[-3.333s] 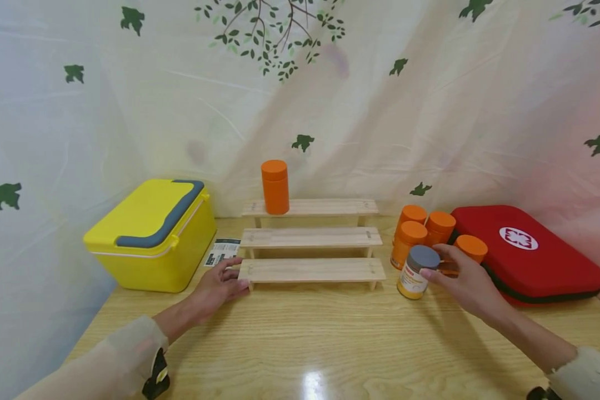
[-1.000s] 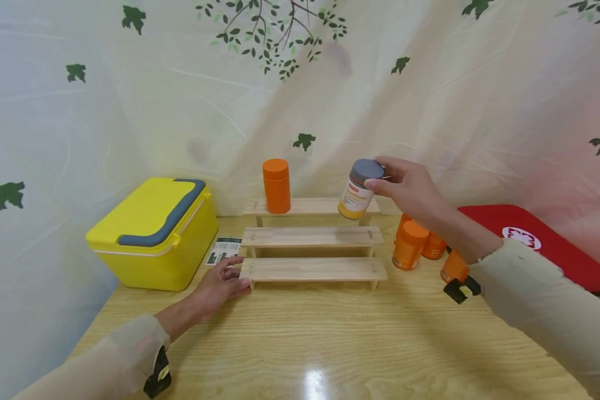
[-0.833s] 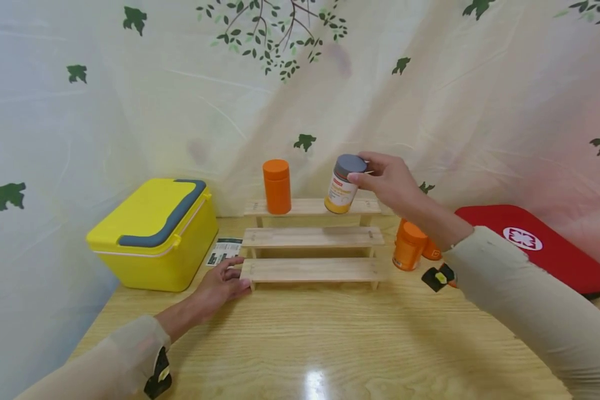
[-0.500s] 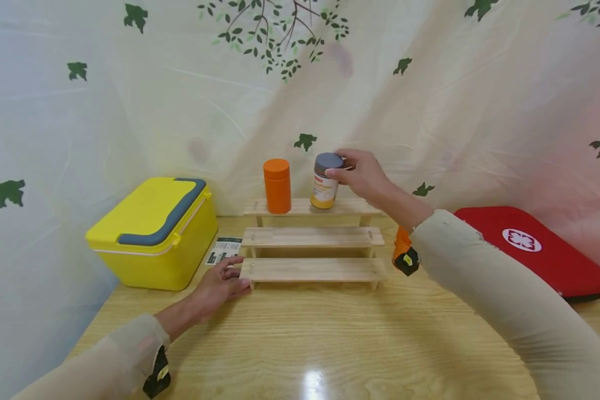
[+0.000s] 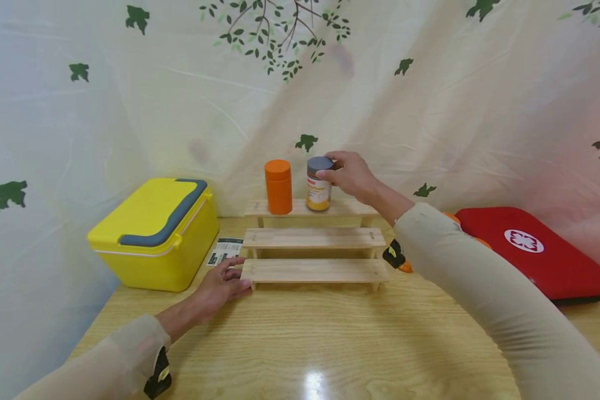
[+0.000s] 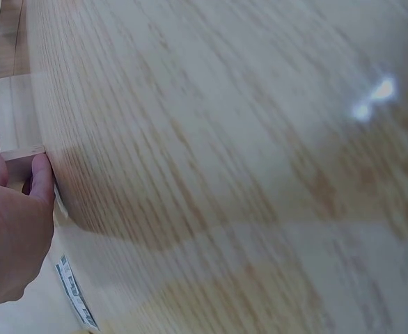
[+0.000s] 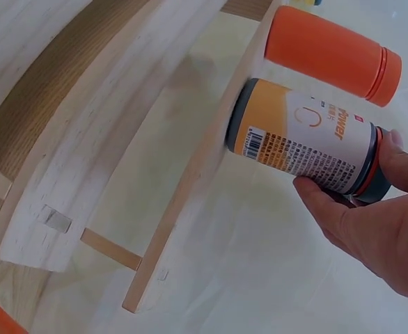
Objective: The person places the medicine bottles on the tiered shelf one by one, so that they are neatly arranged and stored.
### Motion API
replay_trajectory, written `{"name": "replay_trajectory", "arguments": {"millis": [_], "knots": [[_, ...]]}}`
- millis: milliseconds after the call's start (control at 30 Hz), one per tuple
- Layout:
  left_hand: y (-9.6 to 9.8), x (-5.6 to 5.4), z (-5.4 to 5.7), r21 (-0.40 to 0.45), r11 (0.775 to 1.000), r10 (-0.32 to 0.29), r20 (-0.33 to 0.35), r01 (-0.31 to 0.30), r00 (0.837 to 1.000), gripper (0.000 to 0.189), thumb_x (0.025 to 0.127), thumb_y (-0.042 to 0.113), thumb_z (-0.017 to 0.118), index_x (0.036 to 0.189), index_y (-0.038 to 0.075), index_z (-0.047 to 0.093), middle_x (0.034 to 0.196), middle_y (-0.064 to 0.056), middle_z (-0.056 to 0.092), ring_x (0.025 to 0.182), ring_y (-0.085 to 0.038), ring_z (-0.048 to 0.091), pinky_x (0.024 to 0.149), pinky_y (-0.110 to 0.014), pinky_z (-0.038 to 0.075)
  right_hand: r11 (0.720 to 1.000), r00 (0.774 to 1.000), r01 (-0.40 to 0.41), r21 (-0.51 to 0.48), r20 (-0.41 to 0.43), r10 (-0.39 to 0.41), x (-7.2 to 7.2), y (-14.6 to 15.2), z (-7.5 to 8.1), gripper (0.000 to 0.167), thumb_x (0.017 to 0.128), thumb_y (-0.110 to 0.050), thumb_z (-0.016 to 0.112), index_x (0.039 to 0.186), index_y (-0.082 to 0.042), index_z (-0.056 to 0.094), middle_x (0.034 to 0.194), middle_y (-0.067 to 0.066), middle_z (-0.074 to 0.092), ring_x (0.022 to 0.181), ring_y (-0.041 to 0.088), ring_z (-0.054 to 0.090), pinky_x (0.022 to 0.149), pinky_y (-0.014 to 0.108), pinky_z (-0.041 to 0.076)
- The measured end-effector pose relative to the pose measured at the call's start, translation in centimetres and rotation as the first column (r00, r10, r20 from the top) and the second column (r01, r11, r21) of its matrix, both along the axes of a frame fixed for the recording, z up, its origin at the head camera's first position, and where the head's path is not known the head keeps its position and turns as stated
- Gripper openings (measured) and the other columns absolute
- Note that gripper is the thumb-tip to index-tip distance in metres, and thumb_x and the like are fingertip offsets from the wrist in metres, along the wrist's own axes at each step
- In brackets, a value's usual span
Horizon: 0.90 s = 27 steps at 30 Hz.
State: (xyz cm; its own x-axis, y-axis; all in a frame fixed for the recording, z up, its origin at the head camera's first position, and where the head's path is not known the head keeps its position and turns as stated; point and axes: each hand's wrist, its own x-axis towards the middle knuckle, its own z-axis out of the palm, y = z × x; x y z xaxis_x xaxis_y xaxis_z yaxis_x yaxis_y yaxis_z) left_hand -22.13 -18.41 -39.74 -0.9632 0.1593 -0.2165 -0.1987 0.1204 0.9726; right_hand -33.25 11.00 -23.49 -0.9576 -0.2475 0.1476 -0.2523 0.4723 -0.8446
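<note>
A wooden three-step display rack [image 5: 315,271] stands mid-table. My left hand [image 5: 217,288] holds the left end of its lowest step; in the left wrist view the thumb and a finger [image 6: 42,174] pinch the wood. With my right hand [image 5: 352,175] I grip a grey-capped pill bottle [image 5: 318,191] by the lid. It is upright over the top step, its base at the board; in the right wrist view the bottle [image 7: 301,136] appears to touch the wood. Left of it, a little apart, an orange bottle [image 5: 279,191] stands on the same step.
A yellow box with a blue handle [image 5: 150,233] sits on the left, a printed card [image 5: 225,250] beside it. On the right lies a red first-aid case [image 5: 535,250]. My right sleeve [image 5: 460,266] hides most of the orange bottles [image 5: 405,267] there.
My right hand has lifted the grey-capped bottle from the group at the right and carried it left to the top step, beside the orange bottle. The left hand stays in place.
</note>
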Motion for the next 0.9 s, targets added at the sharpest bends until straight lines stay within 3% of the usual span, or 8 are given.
{"name": "replay_trajectory", "arguments": {"millis": [567, 767, 900], "knots": [[0.1, 0.1, 0.0, 0.001, 1.000, -0.001, -0.006, 0.001, 1.000, 0.057, 0.094, -0.005, 0.054, 0.145, 0.004, 0.030, 0.130, -0.027, 0.049, 0.107, -0.029, 0.059, 0.093, -0.040, 0.052, 0.999, 0.997, -0.021, 0.026, 0.075, 0.019, -0.4, 0.6, -0.1, 0.051, 0.094, -0.019, 0.062, 0.139, -0.004, 0.044, 0.128, 0.019, 0.051, 0.114, 0.031, 0.053, 0.099, 0.042, 0.049], [-0.1, 0.1, 0.0, -0.005, 1.000, -0.003, 0.006, 0.003, 1.000, 0.058, 0.094, -0.005, 0.054, 0.146, 0.006, 0.030, 0.132, -0.026, 0.049, 0.109, -0.031, 0.058, 0.093, -0.040, 0.051, 0.999, 0.998, -0.024, 0.042, 0.058, 0.022, 0.7, 2.0, 0.7, 0.069, 0.094, -0.030, 0.062, 0.149, -0.004, 0.028, 0.144, 0.020, 0.038, 0.124, 0.034, 0.047, 0.103, 0.048, 0.044], [0.0, 0.0, 0.0, 0.003, 1.000, -0.004, 0.003, 0.004, 1.000, 0.058, 0.094, -0.005, 0.055, 0.146, 0.005, 0.030, 0.132, -0.026, 0.048, 0.109, -0.030, 0.058, 0.093, -0.041, 0.051, 0.998, 1.000, 0.011, 0.055, 0.004, -0.011, 1.7, 3.7, 1.3, 0.071, 0.093, -0.035, 0.063, 0.149, -0.007, 0.028, 0.148, 0.019, 0.033, 0.130, 0.034, 0.042, 0.104, 0.050, 0.042]]}}
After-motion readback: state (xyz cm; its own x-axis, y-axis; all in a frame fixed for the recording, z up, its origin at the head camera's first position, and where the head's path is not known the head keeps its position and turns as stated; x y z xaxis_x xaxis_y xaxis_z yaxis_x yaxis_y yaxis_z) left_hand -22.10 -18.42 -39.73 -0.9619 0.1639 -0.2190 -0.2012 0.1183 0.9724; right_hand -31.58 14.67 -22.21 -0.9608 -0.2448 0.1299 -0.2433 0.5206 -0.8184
